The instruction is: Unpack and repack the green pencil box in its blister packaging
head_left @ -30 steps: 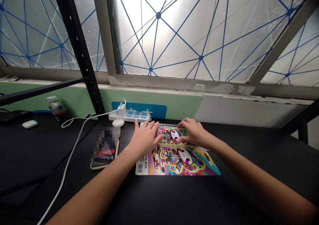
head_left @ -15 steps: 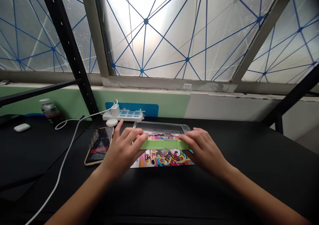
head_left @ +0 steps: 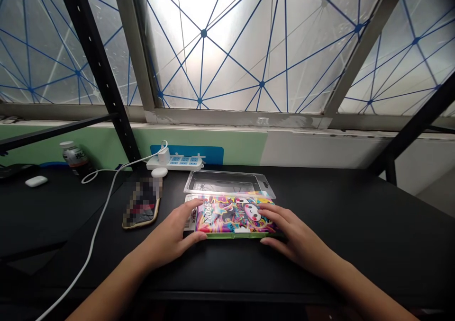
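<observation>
A brightly printed pencil box (head_left: pixel 232 215) with a cartoon face and a green edge lies flat on the black table (head_left: pixel 320 245), on top of its printed card insert. My left hand (head_left: pixel 174 233) grips the box's left end, thumb on the front edge and fingers on top. The box's right end is held by my right hand (head_left: pixel 291 236) in the same way. Just behind the box lies an empty clear plastic tray (head_left: pixel 227 182).
A phone (head_left: pixel 142 207) lies left of the box. Behind it are a white power strip (head_left: pixel 177 161) with a charger, a white cable (head_left: pixel 95 226) running to the near left, a small white puck (head_left: pixel 159 172), a bottle (head_left: pixel 76 157) and an earbud case (head_left: pixel 36 181). Black shelf posts (head_left: pixel 103 84) stand at the left.
The box was lifted out of the clear tray, held on edge between both hands, then brought nearer and laid flat over the printed card. The view shifted slightly right.
</observation>
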A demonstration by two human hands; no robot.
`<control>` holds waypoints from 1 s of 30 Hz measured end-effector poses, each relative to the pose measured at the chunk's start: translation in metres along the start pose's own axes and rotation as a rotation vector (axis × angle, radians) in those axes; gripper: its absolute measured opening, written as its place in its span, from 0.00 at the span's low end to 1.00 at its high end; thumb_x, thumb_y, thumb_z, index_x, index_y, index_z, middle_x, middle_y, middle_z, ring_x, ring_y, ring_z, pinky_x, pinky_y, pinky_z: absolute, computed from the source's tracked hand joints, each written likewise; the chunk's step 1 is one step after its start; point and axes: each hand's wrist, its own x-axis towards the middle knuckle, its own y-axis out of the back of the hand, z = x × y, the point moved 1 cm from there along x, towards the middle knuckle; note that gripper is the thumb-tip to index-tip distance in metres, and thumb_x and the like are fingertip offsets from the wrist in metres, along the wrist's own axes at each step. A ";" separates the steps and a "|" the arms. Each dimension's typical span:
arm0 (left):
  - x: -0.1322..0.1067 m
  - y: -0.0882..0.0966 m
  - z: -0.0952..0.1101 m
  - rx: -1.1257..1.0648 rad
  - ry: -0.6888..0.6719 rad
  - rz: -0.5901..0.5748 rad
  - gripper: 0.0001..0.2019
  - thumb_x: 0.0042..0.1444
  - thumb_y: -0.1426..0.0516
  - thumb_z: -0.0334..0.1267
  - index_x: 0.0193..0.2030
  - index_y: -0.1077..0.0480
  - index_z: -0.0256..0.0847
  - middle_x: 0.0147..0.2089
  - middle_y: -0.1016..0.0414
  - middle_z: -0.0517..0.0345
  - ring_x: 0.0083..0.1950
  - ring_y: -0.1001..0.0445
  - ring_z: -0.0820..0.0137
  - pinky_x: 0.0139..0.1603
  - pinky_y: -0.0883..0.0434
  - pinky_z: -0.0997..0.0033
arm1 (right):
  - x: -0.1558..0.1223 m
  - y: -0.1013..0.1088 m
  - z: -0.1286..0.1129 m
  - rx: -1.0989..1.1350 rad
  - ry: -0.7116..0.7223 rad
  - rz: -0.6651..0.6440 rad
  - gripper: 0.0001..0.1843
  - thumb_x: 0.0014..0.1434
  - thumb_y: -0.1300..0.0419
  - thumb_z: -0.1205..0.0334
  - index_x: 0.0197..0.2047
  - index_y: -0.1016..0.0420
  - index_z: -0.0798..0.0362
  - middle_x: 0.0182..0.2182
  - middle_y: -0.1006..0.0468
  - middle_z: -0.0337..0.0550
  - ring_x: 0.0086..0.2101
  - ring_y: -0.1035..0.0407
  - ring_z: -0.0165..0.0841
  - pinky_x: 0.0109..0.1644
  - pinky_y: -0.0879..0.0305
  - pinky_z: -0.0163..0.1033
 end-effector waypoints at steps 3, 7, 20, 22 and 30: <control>0.000 -0.001 -0.002 -0.071 0.074 -0.007 0.36 0.62 0.41 0.48 0.72 0.52 0.48 0.73 0.42 0.49 0.71 0.41 0.57 0.69 0.39 0.56 | -0.001 0.003 0.014 0.090 -0.076 -0.068 0.29 0.63 0.37 0.51 0.64 0.36 0.46 0.63 0.32 0.53 0.61 0.35 0.46 0.61 0.32 0.54; 0.003 -0.004 -0.008 -0.112 0.111 -0.014 0.42 0.58 0.38 0.47 0.74 0.54 0.49 0.72 0.41 0.48 0.71 0.39 0.55 0.69 0.39 0.55 | 0.005 0.015 0.022 0.195 -0.157 -0.172 0.32 0.59 0.35 0.46 0.63 0.32 0.46 0.63 0.31 0.52 0.61 0.36 0.46 0.63 0.36 0.54; 0.005 -0.003 -0.003 -0.218 0.162 -0.060 0.54 0.56 0.36 0.47 0.75 0.73 0.55 0.70 0.38 0.50 0.71 0.43 0.52 0.68 0.43 0.50 | 0.031 0.004 0.049 0.454 -0.609 0.154 0.24 0.69 0.54 0.41 0.34 0.29 0.49 0.26 0.29 0.38 0.27 0.36 0.35 0.31 0.38 0.39; 0.005 -0.004 -0.002 -0.242 0.172 -0.038 0.51 0.58 0.38 0.50 0.76 0.72 0.54 0.69 0.37 0.49 0.71 0.42 0.52 0.68 0.43 0.51 | 0.021 0.005 0.047 0.471 -0.582 0.122 0.23 0.69 0.54 0.42 0.39 0.27 0.49 0.28 0.27 0.39 0.29 0.33 0.36 0.34 0.35 0.40; 0.017 -0.006 -0.007 -0.269 0.243 0.027 0.23 0.66 0.50 0.57 0.60 0.33 0.50 0.62 0.30 0.54 0.64 0.35 0.54 0.63 0.37 0.55 | -0.008 0.015 0.032 0.476 -0.348 -0.112 0.33 0.58 0.41 0.34 0.62 0.31 0.41 0.59 0.28 0.47 0.56 0.32 0.49 0.58 0.33 0.50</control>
